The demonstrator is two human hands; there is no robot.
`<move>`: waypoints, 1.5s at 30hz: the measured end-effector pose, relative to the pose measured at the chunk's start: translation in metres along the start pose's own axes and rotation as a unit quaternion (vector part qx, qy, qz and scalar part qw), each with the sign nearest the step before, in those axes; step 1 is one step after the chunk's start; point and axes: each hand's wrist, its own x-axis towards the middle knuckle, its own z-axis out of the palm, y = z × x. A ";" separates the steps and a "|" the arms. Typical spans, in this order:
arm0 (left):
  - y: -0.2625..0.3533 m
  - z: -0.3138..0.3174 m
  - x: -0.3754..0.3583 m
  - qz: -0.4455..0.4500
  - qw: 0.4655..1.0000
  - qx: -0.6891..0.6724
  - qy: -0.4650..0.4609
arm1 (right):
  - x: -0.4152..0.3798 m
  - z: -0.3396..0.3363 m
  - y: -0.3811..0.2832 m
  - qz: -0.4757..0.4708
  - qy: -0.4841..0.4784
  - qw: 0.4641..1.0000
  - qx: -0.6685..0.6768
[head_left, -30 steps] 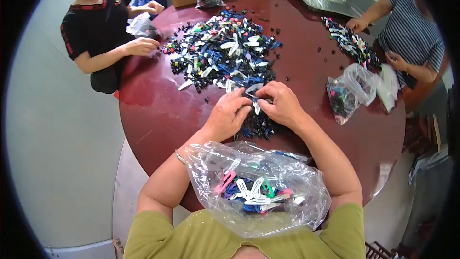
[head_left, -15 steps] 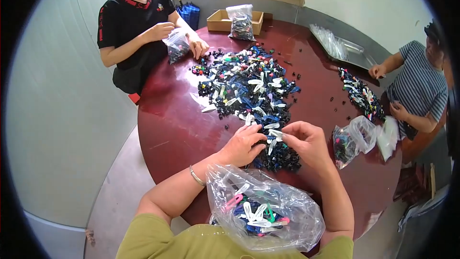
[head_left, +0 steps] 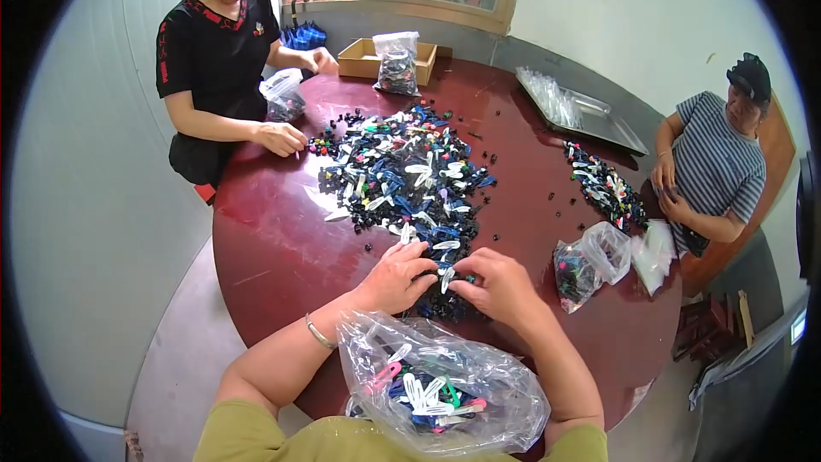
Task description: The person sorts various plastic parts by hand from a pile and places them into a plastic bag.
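Over the near end of a large pile of hair clips on the round table, my left hand and my right hand are close together. A white clip sits between their fingertips. The fingers of my right hand are pinched at its right side. My left fingers are bent toward the clip from the left, and whether they grip anything is too small to tell. Close to my body lies an open clear plastic bag, holding white, pink, green and blue clips.
Two people sit at the dark red table, at left and right. A smaller clip pile and a bag of clips lie at right. Further back are a metal tray, a cardboard box and a filled bag.
The view has shifted right. My hands have drawn closer together around a white clip. The left person's hands have moved apart, and the right person's hands have come together.
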 end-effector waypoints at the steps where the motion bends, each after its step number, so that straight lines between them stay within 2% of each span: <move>1: 0.000 0.001 0.000 0.003 1.000 0.002 0.001 | 0.000 0.009 0.007 0.006 0.002 0.999 -0.047; 8: 0.002 0.002 -0.001 0.017 1.000 0.018 0.012 | 0.000 0.023 0.017 -0.001 0.003 0.996 -0.086; 12: 0.000 0.001 0.000 0.025 0.999 0.019 0.018 | 0.004 0.019 0.017 0.015 0.019 1.000 -0.009; 15: 0.004 -0.008 0.002 -0.021 1.000 0.012 0.005 | 0.004 0.016 0.026 0.072 0.029 0.985 0.157; 19: -0.005 -0.003 0.000 -0.050 0.998 0.042 0.023 | 0.007 0.006 0.045 0.132 0.057 0.966 0.214; 24: -0.003 -0.001 -0.002 -0.060 0.997 0.050 0.005 | 0.007 -0.009 0.041 0.163 -0.013 0.975 0.148; 27: 0.000 -0.003 -0.001 -0.059 0.997 0.047 -0.005 | 0.008 0.000 0.037 0.082 0.006 0.996 0.029; 31: -0.002 -0.002 -0.001 -0.055 0.998 0.043 -0.006 | 0.008 0.015 0.039 0.066 0.035 0.993 -0.088; 36: -0.003 0.003 -0.002 -0.047 0.997 0.056 0.018 | 0.014 0.027 0.045 0.039 0.040 0.996 -0.074; 40: 0.001 -0.002 0.000 -0.058 0.997 0.045 -0.008 | 0.014 0.025 0.046 0.026 0.036 0.998 -0.042; 43: 0.001 -0.002 0.000 -0.073 0.997 0.036 -0.014 | 0.013 0.019 0.037 0.071 0.012 0.997 0.033; 45: 0.000 -0.001 0.001 -0.066 0.997 0.049 -0.006 | 0.011 0.020 0.035 0.097 0.029 0.990 0.099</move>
